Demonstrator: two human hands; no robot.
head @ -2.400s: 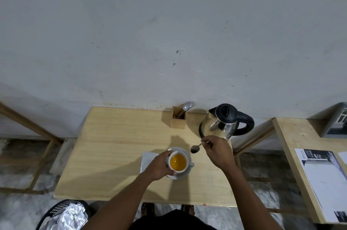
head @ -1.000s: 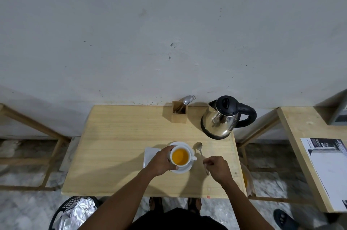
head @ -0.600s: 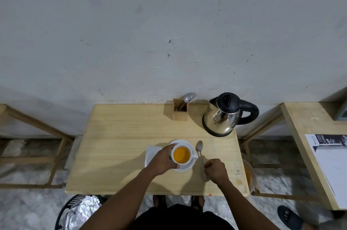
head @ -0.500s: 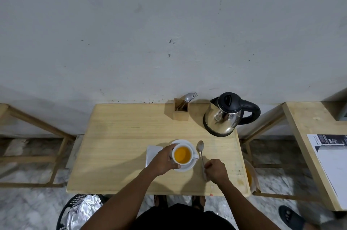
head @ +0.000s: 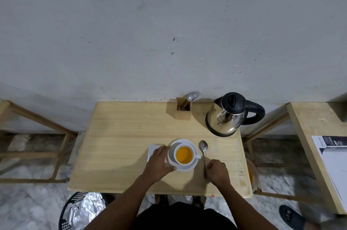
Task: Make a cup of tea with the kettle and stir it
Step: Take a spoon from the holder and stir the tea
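A white cup full of amber tea stands on a white saucer on the wooden table. My left hand curls around the saucer's left rim. A metal spoon lies flat on the table just right of the saucer, bowl pointing away from me. My right hand is closed over the spoon's handle end on the tabletop. The steel kettle with black lid and handle stands at the table's far right corner.
A wooden cutlery holder with a spoon and fork stands at the back edge by the wall. A white napkin lies under my left hand. A second table with papers is to the right. A foil-lined basket sits on the floor.
My right hand carried the spoon from above the saucer's far side down to the table, laying it flat to the right of the cup. My left hand stayed on the cup and saucer.
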